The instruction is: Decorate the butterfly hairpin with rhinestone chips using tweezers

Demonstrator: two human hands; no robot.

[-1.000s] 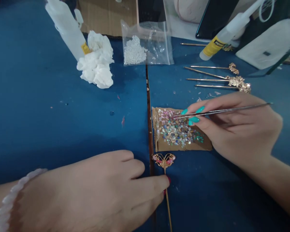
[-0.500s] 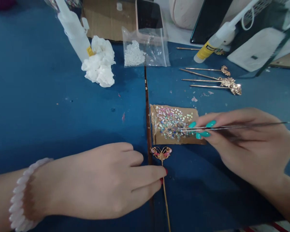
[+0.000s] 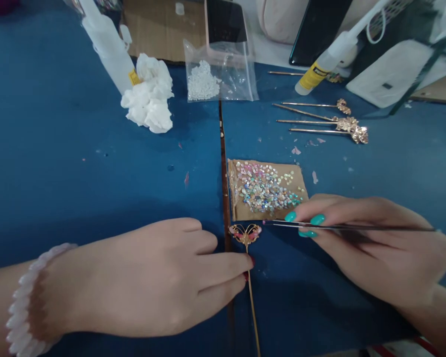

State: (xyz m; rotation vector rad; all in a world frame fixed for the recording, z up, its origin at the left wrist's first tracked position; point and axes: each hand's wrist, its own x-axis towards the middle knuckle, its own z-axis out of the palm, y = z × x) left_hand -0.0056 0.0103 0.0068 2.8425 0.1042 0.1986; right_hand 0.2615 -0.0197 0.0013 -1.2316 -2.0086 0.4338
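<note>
My left hand [image 3: 156, 277] lies low over the table, thumb and finger closed on the thin stem of a gold hairpin [image 3: 250, 302]. The butterfly head [image 3: 246, 235] of this hairpin carries pink and red pieces in its wings. In my right hand [image 3: 371, 243] are tweezers [image 3: 342, 227], gripped between teal-nailed fingers. Their tips reach just right of the butterfly, with what looks like a tiny pink piece between them. Behind the tips, a piece of cardboard [image 3: 241, 214] bears a scatter of small shiny chips [image 3: 265, 191] in pink, blue and green.
Several gold hairpins [image 3: 319, 121] lie at the back right, near a yellow-labelled glue bottle [image 3: 314, 77]. A bag of clear beads [image 3: 204, 82], crumpled white tissue [image 3: 148, 96], a white bottle [image 3: 109, 49] and a phone [image 3: 226, 25] line the back. A seam [image 3: 224, 148] splits the table.
My right hand has brought the tweezers from over the chips toward me and left, beside the butterfly's right wing. My left hand keeps its hold on the hairpin.
</note>
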